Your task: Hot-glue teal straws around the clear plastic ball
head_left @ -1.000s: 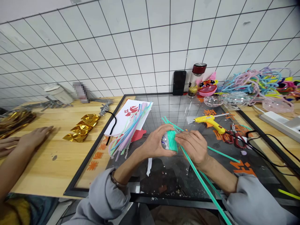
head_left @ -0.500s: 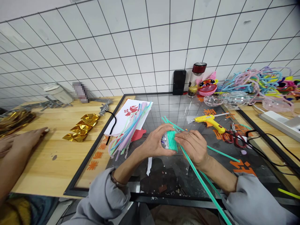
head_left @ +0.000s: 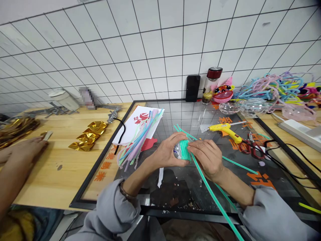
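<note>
My left hand [head_left: 167, 153] is closed round a small clear glittery ball [head_left: 178, 152] that has green tube [head_left: 185, 149] wound over it. My right hand [head_left: 207, 158] presses its fingers against the green windings from the right and pinches the long green tube [head_left: 213, 201], which runs down toward my lap. Both hands hover just above a black-framed glass panel [head_left: 175, 187] lying on the wooden table [head_left: 62, 167]. Loose ends of the green tube stick out behind my fingers toward the back.
A bundle of pastel tubes [head_left: 136, 144] lies on white paper to the left. A yellow glue gun [head_left: 225, 130], red scissors [head_left: 252, 149] and black cables sit to the right. Gold foil bows [head_left: 87, 136] lie on the wood. Another person's hand [head_left: 22, 149] rests at far left.
My hands have hardly moved on the ball. The other person's hand at the left has drawn back toward the table's edge, uncovering a small flat piece.
</note>
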Tool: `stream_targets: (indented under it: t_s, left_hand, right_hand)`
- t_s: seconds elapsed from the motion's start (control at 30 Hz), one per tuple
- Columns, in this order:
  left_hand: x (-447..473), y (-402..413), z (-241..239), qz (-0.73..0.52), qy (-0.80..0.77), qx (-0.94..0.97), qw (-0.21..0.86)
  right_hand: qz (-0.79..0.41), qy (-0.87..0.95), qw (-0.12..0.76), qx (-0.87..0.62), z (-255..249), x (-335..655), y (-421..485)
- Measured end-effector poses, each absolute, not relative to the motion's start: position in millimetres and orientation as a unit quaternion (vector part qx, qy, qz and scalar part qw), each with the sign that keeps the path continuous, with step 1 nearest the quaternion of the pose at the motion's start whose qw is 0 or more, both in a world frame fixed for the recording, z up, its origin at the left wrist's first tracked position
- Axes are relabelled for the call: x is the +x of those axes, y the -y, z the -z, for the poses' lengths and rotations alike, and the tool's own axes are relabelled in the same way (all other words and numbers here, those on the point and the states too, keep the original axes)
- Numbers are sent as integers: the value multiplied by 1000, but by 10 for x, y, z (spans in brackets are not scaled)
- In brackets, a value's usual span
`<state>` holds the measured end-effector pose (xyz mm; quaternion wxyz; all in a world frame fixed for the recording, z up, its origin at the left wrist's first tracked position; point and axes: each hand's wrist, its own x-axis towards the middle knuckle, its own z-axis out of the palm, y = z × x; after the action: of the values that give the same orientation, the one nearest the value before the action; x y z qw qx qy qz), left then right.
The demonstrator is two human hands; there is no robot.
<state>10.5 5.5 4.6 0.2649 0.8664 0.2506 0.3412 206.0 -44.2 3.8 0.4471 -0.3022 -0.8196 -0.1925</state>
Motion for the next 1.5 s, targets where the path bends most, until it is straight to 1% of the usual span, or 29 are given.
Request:
stream_targets:
  t_s: [0.43,0.67,0.83,0.97,1.03,1.07,1.13,1.2,1.23,1.3,1.4,1.5]
  left_hand:
    - [90,-56,-59,-331,-268,862,275]
    - [79,-75,-57,-335,-281,857,274]
    - [74,-78,-62,-344,-284,855,264]
    - [64,-87,-46,-334,-299,851,273]
    - [59,-96,-37,-329,-311,846,280]
    - [57,-102,-34,-328,-316,844,284]
    - [55,-112,-29,-329,-325,838,291]
    - [55,-120,-26,-332,-331,833,295]
    - [55,-122,-24,-333,-333,831,297]
    - [56,-124,-19,-337,-331,829,299]
    - [56,-127,-9,-340,-328,829,297]
    - [53,-132,-2,-339,-328,831,296]
  right_hand:
    - [131,828,441,-321,46,2112,452]
    - [131,806,472,-331,-9,2099,454]
    - [119,778,487,-378,-26,2139,417]
    - [126,725,498,-459,38,2301,285]
    - [140,693,470,-528,60,2445,192]
    - [153,677,433,-574,64,2529,145]
    - [183,637,320,-677,66,2704,61]
    - [191,605,208,-745,72,2866,-3]
    - [188,596,162,-763,83,2933,-28]
    - [176,583,98,-787,118,3037,-66]
    - [141,580,53,-801,176,3122,-111]
    - [113,581,44,-805,195,3149,-152]
